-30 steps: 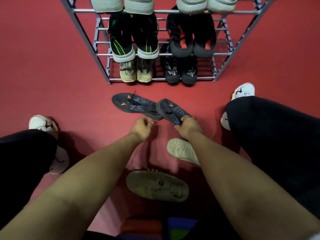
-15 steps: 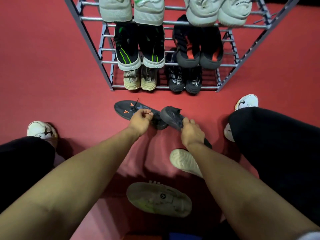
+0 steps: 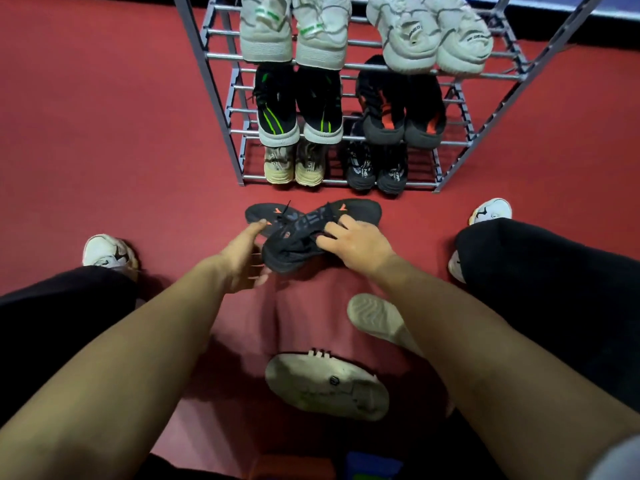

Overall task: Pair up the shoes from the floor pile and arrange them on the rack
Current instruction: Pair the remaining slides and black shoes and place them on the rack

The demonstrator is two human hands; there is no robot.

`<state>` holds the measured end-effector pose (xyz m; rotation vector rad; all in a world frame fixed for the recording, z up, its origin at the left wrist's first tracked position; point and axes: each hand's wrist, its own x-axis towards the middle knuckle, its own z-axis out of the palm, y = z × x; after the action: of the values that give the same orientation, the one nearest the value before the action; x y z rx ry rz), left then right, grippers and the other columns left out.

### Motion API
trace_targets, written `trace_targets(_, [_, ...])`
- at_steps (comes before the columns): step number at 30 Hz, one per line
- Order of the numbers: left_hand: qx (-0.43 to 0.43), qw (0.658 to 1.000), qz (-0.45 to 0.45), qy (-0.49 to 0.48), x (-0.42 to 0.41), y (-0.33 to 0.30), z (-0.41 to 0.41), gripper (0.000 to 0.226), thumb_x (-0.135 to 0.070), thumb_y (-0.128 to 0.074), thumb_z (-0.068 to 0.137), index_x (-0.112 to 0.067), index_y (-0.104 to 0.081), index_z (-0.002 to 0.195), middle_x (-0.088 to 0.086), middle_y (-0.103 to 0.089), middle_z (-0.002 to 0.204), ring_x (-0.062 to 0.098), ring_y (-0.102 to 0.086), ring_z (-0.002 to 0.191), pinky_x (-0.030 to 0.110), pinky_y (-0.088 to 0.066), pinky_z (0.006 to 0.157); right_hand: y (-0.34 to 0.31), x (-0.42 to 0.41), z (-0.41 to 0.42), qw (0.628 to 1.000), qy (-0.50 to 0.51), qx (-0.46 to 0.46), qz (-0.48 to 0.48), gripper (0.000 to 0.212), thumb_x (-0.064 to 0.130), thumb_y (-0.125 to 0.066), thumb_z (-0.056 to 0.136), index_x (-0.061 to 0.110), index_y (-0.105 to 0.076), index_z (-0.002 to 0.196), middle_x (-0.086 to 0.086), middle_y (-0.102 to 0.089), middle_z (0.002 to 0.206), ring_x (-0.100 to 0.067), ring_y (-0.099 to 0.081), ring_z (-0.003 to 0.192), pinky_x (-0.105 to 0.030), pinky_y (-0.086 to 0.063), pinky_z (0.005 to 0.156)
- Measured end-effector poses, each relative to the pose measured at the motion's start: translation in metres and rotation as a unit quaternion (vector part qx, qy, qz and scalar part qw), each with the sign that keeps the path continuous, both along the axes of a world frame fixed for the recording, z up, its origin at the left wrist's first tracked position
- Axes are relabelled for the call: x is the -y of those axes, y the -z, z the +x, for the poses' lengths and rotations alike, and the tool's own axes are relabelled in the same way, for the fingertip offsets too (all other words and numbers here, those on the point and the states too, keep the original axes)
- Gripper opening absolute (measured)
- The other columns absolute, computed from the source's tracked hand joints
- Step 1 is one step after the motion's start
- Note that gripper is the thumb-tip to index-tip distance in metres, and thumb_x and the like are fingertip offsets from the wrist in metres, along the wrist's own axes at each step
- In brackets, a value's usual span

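Two dark shoes with orange marks lie crossed on the red floor in front of the grey metal rack (image 3: 221, 109). One dark shoe (image 3: 265, 212) points left with its sole showing. The other dark shoe (image 3: 360, 210) runs over it toward the upper right. My right hand (image 3: 358, 244) grips that upper shoe by its middle. My left hand (image 3: 244, 259), blurred, cups the heel end of the crossed shoes, thumb on top and fingers curled beneath. Two pale shoes lie sole-up closer to me: a small one (image 3: 375, 318) and a larger one (image 3: 329, 388).
The rack holds white pairs on top, black-green and black-orange pairs in the middle, a beige pair and a black pair at the bottom. My own white sneakers (image 3: 107, 252) (image 3: 491, 210) and black-trousered knees flank the shoes on the floor.
My right hand has swung its dark shoe across the other one, so its toe points upper right. My left hand has slid back to the heel end. The camera has tilted up toward the rack.
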<state>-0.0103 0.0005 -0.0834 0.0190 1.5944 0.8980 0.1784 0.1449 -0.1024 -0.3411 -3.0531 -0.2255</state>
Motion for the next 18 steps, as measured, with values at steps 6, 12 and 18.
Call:
trace_targets(6, [0.132, 0.991, 0.003, 0.028, 0.047, 0.031, -0.010, 0.019, -0.029, -0.046, 0.093, -0.017, -0.059, 0.086, -0.002, -0.066, 0.062, 0.010, -0.064, 0.049, 0.018, -0.047, 0.044, 0.011, -0.006, -0.047, 0.997, -0.062, -0.044, -0.012, 0.030, 0.011, -0.048, 0.081, 0.023, -0.069, 0.099, -0.005, -0.066, 0.100, -0.029, -0.061, 0.083, -0.034, -0.051, 0.048])
trace_targets(12, [0.092, 0.993, 0.008, -0.079, 0.063, 0.068, -0.002, 0.021, -0.006, -0.056, 0.089, -0.027, -0.050, 0.087, -0.002, -0.068, 0.078, 0.015, -0.065, 0.058, 0.026, -0.057, 0.055, 0.042, -0.012, -0.073, 0.969, 0.196, -0.023, -0.145, 0.032, 0.018, -0.054, 0.091, 0.021, -0.058, 0.122, -0.006, -0.056, 0.116, -0.030, -0.053, 0.104, -0.043, -0.052, 0.076])
trace_targets(18, [0.074, 0.988, -0.026, -0.136, 0.074, 0.096, -0.006, 0.024, -0.003, -0.059, 0.088, -0.025, -0.049, 0.087, -0.002, -0.067, 0.060, 0.014, -0.052, 0.043, 0.030, -0.057, 0.052, 0.090, -0.047, -0.055, 0.903, 0.370, 0.075, -0.204, 0.028, 0.018, -0.047, 0.098, 0.017, -0.052, 0.125, -0.008, -0.048, 0.126, -0.031, -0.045, 0.116, -0.042, -0.047, 0.083])
